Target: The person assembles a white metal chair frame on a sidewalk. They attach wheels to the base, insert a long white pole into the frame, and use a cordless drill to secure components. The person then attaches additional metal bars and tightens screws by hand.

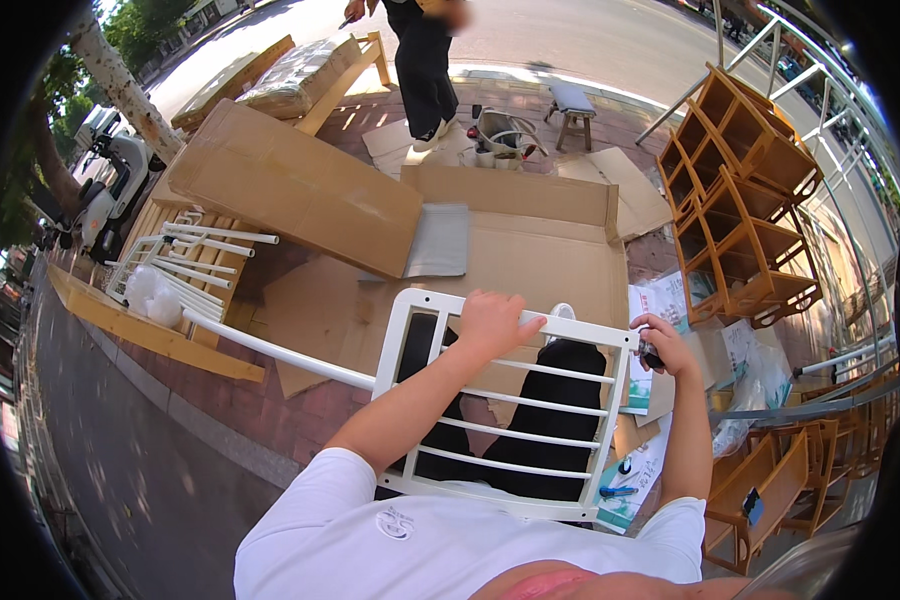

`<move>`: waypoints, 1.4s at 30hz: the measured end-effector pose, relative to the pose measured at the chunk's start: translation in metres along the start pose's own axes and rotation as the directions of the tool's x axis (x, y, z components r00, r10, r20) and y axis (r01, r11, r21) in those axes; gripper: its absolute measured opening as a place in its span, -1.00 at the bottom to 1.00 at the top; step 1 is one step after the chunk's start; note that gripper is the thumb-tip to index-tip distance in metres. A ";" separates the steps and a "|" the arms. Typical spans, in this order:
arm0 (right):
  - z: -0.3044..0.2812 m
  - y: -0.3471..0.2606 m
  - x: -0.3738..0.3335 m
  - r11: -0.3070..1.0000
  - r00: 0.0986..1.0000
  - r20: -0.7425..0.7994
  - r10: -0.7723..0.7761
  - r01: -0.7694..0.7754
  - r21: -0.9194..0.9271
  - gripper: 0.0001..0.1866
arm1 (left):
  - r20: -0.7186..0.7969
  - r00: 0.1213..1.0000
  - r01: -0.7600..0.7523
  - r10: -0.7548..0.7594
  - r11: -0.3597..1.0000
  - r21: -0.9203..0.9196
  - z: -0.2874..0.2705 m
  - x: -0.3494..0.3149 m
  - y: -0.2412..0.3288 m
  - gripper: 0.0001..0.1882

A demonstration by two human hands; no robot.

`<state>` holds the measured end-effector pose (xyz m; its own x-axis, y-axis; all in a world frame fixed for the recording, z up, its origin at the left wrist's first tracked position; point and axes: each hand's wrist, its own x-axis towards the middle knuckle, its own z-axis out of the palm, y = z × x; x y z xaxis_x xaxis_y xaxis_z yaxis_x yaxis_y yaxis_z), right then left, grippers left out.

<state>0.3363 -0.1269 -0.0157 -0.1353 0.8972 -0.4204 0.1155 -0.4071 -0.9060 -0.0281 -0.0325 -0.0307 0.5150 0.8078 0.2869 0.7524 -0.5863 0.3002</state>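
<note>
A white metal frame with several parallel slats rests across my thighs. My left hand is wrapped over its far rail. At the frame's far right corner, my right hand is closed around a small dark object with a shiny end. Its kind is unclear because the fingers partly cover it. A long white tube reaches from a pile at the left to the frame's left side; I cannot tell whether they are joined. Beside my right forearm, a small blue tool lies on printed sheets.
Flattened cardboard covers paving ahead, with a large carton at left. White tubular parts lie on wooden slats. Brown wooden shelf units stand stacked at right. A person stands beyond, near a stool and tool bag.
</note>
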 end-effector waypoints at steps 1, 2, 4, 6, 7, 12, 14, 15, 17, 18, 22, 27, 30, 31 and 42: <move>-0.002 0.001 0.001 1.000 1.000 -0.013 0.002 -0.002 -0.012 -0.65 | -0.004 1.000 0.006 -0.006 1.000 0.019 -0.001 0.002 0.000 -0.48; -0.004 0.004 0.000 1.000 0.999 -0.037 0.011 -0.012 -0.017 -0.66 | 0.001 1.000 0.003 -0.003 1.000 0.031 -0.003 0.004 -0.001 -0.48; -0.007 0.011 -0.001 0.994 0.995 0.002 -0.103 0.103 0.027 -0.65 | 0.027 1.000 -0.006 0.005 0.999 0.031 -0.003 0.002 0.004 -0.48; -0.013 0.018 0.004 0.991 0.987 0.085 -0.134 0.134 0.012 -0.62 | -0.039 0.998 -0.054 0.056 0.997 0.051 0.000 0.002 0.001 -0.50; -0.011 0.016 0.007 0.995 0.992 0.073 -0.103 0.103 0.001 -0.60 | -0.019 0.998 -0.054 0.055 0.997 0.057 -0.002 0.001 0.000 -0.51; -0.013 0.011 -0.003 1.000 1.000 0.001 -0.008 0.008 -0.017 -0.53 | -0.042 0.994 -0.097 0.099 0.994 0.054 0.008 0.005 0.003 -0.53; -0.017 0.017 -0.008 0.992 0.990 0.078 -0.116 0.120 -0.050 -0.43 | -0.035 0.992 -0.114 0.117 0.990 0.084 0.013 0.007 0.001 -0.53; -0.020 0.024 -0.008 0.987 0.984 0.091 -0.151 0.155 -0.035 -0.42 | -0.011 0.992 -0.124 0.125 0.987 0.098 0.015 0.005 0.002 -0.53; -0.014 0.018 -0.009 0.997 0.996 0.056 -0.074 0.074 0.013 -0.48 | 0.002 0.993 -0.118 0.119 0.983 0.141 0.013 0.007 0.002 -0.53; -0.014 0.023 -0.005 0.996 0.997 0.024 -0.073 0.074 -0.044 -0.52 | 0.013 0.993 -0.117 0.116 0.983 0.140 0.014 0.008 0.001 -0.53; -0.012 0.051 -0.015 0.954 0.970 -0.111 -0.216 0.234 0.188 -0.26 | 0.054 0.996 -0.076 0.068 0.982 0.171 0.009 0.001 -0.002 -0.52; -0.001 0.239 -0.036 0.596 0.831 -0.556 -0.006 0.450 0.665 -0.35 | 0.091 0.995 -0.057 0.042 0.984 0.167 0.017 0.007 0.005 -0.53; 0.070 0.411 -0.032 0.614 0.656 -0.521 0.545 0.111 0.782 -0.71 | 0.085 0.994 -0.081 0.066 0.979 0.190 0.015 0.014 0.008 -0.53; 0.092 0.465 -0.043 0.703 0.645 -0.515 0.565 -0.050 0.709 -0.76 | 0.066 0.995 -0.087 0.076 0.980 0.178 0.016 0.013 0.008 -0.53; -0.010 0.581 -0.111 0.634 -0.041 -0.836 0.548 -0.632 0.446 -0.57 | 0.041 0.998 -0.049 0.042 0.978 0.202 0.016 0.011 -0.001 -0.59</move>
<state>0.4281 -0.4618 -0.4952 0.8911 -0.1170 -0.4385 -0.2807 -0.9013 -0.3300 -0.0165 -0.0221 -0.0418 0.5626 0.7843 0.2616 0.7934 -0.6011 0.0959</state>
